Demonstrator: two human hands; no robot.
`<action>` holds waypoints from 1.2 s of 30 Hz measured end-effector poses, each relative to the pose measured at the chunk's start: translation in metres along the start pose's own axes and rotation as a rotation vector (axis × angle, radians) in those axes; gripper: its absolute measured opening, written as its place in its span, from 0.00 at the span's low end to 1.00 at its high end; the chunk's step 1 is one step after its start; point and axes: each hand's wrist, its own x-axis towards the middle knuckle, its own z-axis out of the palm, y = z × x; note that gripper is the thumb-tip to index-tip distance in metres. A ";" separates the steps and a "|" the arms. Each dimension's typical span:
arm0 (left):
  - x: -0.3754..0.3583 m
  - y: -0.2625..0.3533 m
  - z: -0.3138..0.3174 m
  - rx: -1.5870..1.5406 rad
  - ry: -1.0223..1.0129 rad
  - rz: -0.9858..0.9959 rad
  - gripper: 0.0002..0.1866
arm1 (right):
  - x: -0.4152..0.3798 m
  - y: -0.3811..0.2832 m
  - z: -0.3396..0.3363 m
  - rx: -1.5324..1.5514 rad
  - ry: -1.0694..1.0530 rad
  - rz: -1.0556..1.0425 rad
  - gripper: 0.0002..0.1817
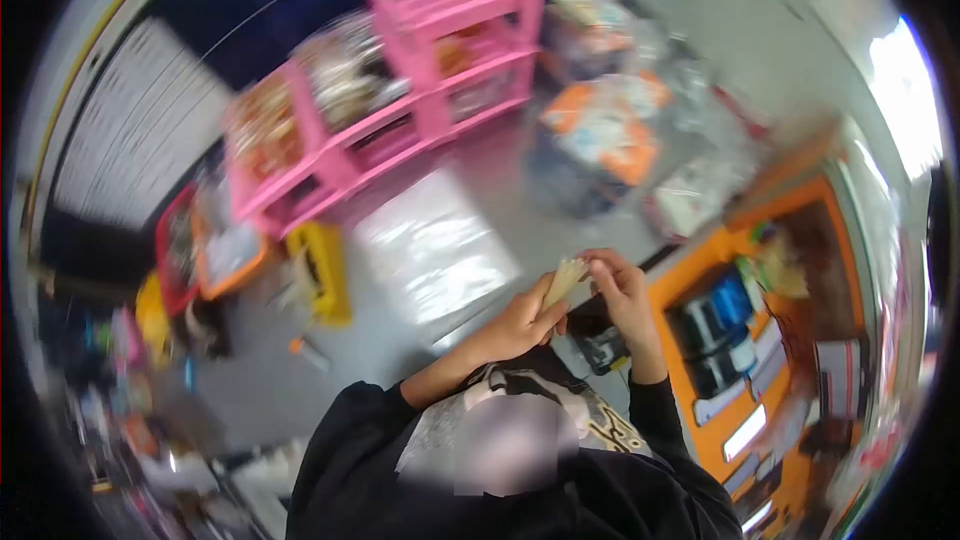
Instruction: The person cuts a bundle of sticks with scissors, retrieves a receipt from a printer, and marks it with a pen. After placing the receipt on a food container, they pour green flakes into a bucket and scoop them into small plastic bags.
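Observation:
A small bundle of thin, pale yellow strips (566, 281) stands up out of my left hand (520, 324), whose fingers are wrapped round its lower part. My right hand (622, 292) is at the upper end of the bundle, thumb and fingertips drawn together against its edge. Blur hides what those fingertips pinch. Just left of my hands, a clear plastic sheet or bag (438, 245) lies flat on the grey table (375, 345).
Pink plastic racks (435, 105) with packets stand at the back. Orange-and-white bundles (600, 135) sit right of them. A yellow object (320, 275) and an orange basket (235, 260) are at left. An orange surface (690, 290) with phones and boxes lies at right.

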 end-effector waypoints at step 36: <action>-0.441 -0.098 -0.148 -0.695 1.599 0.537 0.26 | 0.025 0.137 0.711 -0.814 -1.085 -0.802 0.17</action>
